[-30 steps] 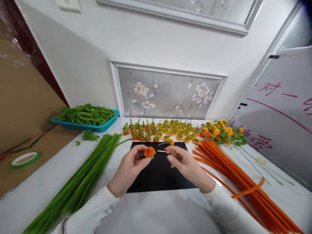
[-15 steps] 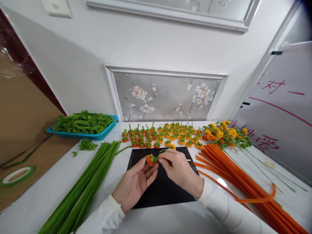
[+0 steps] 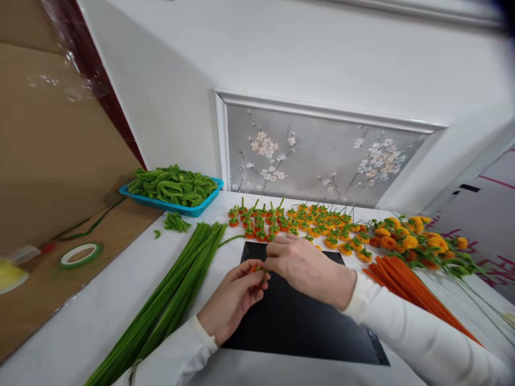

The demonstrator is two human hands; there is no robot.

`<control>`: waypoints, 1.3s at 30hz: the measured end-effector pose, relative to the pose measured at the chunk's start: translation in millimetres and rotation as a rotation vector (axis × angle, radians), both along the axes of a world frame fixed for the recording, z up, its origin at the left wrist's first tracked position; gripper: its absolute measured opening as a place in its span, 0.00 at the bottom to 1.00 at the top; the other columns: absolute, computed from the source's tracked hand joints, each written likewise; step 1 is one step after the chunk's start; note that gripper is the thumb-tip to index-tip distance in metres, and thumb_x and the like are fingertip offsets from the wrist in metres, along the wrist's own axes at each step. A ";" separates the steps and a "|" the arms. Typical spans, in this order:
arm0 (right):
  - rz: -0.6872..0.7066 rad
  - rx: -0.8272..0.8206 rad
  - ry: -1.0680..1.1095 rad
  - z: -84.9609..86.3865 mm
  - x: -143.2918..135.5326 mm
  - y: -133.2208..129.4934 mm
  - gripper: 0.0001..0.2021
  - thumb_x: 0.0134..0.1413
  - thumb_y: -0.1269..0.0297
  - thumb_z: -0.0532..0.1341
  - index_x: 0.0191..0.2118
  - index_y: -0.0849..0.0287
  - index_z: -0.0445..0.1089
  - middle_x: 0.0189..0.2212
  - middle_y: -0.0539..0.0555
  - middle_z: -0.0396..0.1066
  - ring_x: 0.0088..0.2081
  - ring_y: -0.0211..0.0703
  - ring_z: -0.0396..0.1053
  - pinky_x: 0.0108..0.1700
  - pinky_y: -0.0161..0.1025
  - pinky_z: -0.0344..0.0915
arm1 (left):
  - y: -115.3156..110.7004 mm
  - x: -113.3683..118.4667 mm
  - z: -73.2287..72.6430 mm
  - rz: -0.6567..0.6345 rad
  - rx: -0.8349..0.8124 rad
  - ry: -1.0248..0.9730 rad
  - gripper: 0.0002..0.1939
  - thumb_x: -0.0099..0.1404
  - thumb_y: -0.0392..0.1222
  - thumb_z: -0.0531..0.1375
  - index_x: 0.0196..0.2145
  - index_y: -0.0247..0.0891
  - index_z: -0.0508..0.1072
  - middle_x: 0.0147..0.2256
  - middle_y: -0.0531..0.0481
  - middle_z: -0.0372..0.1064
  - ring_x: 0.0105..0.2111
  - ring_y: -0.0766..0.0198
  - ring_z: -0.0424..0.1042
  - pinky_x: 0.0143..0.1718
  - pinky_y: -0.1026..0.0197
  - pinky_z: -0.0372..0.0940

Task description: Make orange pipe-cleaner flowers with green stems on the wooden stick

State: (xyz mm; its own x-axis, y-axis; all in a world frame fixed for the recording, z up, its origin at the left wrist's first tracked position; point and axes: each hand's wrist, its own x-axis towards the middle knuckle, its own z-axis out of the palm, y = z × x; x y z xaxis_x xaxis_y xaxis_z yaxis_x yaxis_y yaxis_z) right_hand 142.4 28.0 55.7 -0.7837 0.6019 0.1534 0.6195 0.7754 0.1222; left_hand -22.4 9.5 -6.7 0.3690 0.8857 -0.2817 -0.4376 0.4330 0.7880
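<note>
Between the fingertips of my left hand (image 3: 237, 295) is a small orange pipe-cleaner ornament (image 3: 254, 269) with a green top, mostly covered by the fingers. My right hand (image 3: 298, 262) meets it from the right, thumb and finger pinched at the ornament's edge; what they grip is hidden. Both hands are over a black mat (image 3: 306, 321). Behind them stand rows of similar ornaments, orange-red ones (image 3: 249, 231) with upright green stems on the left and yellow-orange ones (image 3: 331, 243) with thin wires on the right.
Long green pipe cleaners (image 3: 169, 292) lie on the left, orange ones (image 3: 414, 295) on the right. A blue basket (image 3: 189, 209) holds green loops, with short green pieces (image 3: 176, 222) nearby. Yellow-orange flowers (image 3: 410, 242) are back right. A tape roll (image 3: 81, 255) rests on cardboard at left.
The view has swung left and down. My left fingers have closed around the ornament, which was in plain sight before. My right hand has come in closer against it, away from the stem's end.
</note>
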 end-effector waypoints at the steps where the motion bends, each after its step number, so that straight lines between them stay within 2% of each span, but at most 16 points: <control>1: 0.012 -0.029 0.020 2.8 -0.7 4.3 0.07 0.59 0.71 0.57 0.33 0.58 0.72 0.30 0.53 0.68 0.35 0.41 0.63 0.36 0.38 0.57 | 0.6 -2.4 1.1 0.013 -0.031 -0.021 0.04 0.60 0.28 0.59 0.33 0.33 0.71 0.29 0.49 0.69 0.27 0.71 0.69 0.27 0.71 0.65; 5: 0.049 -0.073 0.115 9.1 -6.5 20.2 0.09 0.60 0.72 0.56 0.32 0.58 0.72 0.31 0.51 0.68 0.35 0.37 0.64 0.34 0.33 0.56 | 5.2 -10.4 5.1 0.067 -0.158 -0.179 0.05 0.61 0.27 0.57 0.34 0.32 0.70 0.30 0.46 0.70 0.28 0.69 0.71 0.27 0.71 0.67; 8: 0.022 -0.020 0.127 12.3 -16.8 37.6 0.08 0.60 0.71 0.55 0.33 0.59 0.71 0.33 0.52 0.68 0.35 0.37 0.65 0.34 0.33 0.56 | 7.2 -13.2 5.0 0.189 -0.216 -0.293 0.06 0.66 0.35 0.55 0.38 0.32 0.70 0.36 0.41 0.71 0.31 0.66 0.73 0.31 0.67 0.70; 11: -0.050 0.096 0.060 15.7 -32.9 62.6 0.07 0.58 0.73 0.56 0.36 0.59 0.72 0.35 0.54 0.69 0.38 0.41 0.66 0.35 0.35 0.56 | 3.6 -11.3 1.0 0.275 -0.261 -0.300 0.10 0.67 0.41 0.54 0.42 0.32 0.68 0.39 0.39 0.71 0.34 0.63 0.74 0.33 0.64 0.71; 14: -0.098 0.155 -0.031 14.6 -51.7 89.2 0.07 0.58 0.72 0.56 0.35 0.59 0.72 0.36 0.56 0.70 0.40 0.45 0.66 0.36 0.38 0.55 | -4.8 -6.0 -4.1 0.213 -0.314 -0.228 0.10 0.65 0.41 0.56 0.41 0.32 0.69 0.37 0.41 0.72 0.32 0.64 0.73 0.31 0.66 0.70; 19: -0.137 0.140 -0.124 -0.6 -76.8 120.8 0.08 0.58 0.72 0.56 0.34 0.61 0.72 0.37 0.59 0.71 0.41 0.47 0.66 0.38 0.40 0.55 | -14.6 -0.9 -6.8 0.125 -0.244 -0.130 0.10 0.64 0.43 0.58 0.38 0.33 0.72 0.34 0.45 0.71 0.27 0.68 0.71 0.28 0.68 0.67; 23: -0.131 0.120 -0.158 -12.2 -86.2 130.5 0.08 0.56 0.73 0.56 0.32 0.62 0.73 0.36 0.60 0.72 0.41 0.47 0.67 0.38 0.40 0.55 | -14.6 -1.7 -7.4 0.120 -0.258 -0.106 0.09 0.63 0.43 0.59 0.36 0.34 0.72 0.32 0.47 0.70 0.25 0.70 0.70 0.26 0.69 0.65; 26: -0.128 0.114 -0.167 -12.4 -84.8 130.6 0.08 0.57 0.73 0.56 0.34 0.61 0.73 0.35 0.59 0.73 0.41 0.46 0.67 0.39 0.40 0.54 | -14.7 -2.2 -8.1 0.105 -0.259 -0.107 0.09 0.63 0.43 0.59 0.35 0.33 0.72 0.31 0.47 0.70 0.25 0.70 0.69 0.25 0.69 0.65; 29: -0.153 0.133 -0.136 0.4 -74.3 127.2 0.09 0.58 0.71 0.56 0.40 0.58 0.73 0.37 0.58 0.73 0.42 0.46 0.67 0.40 0.40 0.54 | -16.1 -2.2 -7.7 0.094 -0.258 -0.101 0.09 0.64 0.42 0.58 0.35 0.33 0.72 0.30 0.47 0.70 0.25 0.70 0.69 0.26 0.69 0.64; 32: -0.188 0.167 -0.076 24.0 -56.2 121.4 0.11 0.60 0.70 0.55 0.46 0.56 0.71 0.40 0.58 0.72 0.44 0.46 0.67 0.41 0.40 0.54 | -17.6 -1.7 -7.6 0.098 -0.248 -0.079 0.09 0.65 0.42 0.57 0.36 0.33 0.72 0.30 0.47 0.70 0.25 0.70 0.69 0.26 0.69 0.64; 36: -0.226 0.256 0.030 56.1 -24.4 105.3 0.11 0.61 0.68 0.55 0.46 0.57 0.71 0.40 0.58 0.73 0.43 0.45 0.69 0.42 0.39 0.55 | -16.3 -0.2 -10.5 0.077 -0.189 -0.037 0.11 0.65 0.44 0.56 0.37 0.34 0.72 0.31 0.48 0.71 0.26 0.70 0.70 0.27 0.68 0.65; 39: -0.264 0.315 0.057 75.5 5.7 83.1 0.11 0.62 0.66 0.55 0.46 0.57 0.72 0.40 0.56 0.73 0.42 0.45 0.70 0.42 0.39 0.58 | -12.0 0.5 -13.9 0.045 -0.128 0.065 0.11 0.65 0.45 0.56 0.38 0.34 0.72 0.31 0.48 0.71 0.26 0.69 0.70 0.26 0.69 0.65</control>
State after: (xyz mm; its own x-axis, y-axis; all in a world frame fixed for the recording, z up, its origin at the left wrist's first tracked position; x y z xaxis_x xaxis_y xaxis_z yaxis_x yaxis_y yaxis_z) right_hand 148.1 111.1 131.2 -0.5936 0.6977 0.4010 0.8047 0.5190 0.2882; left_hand -21.9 -2.4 -20.6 0.3073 0.8560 -0.4156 -0.4084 0.5131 0.7549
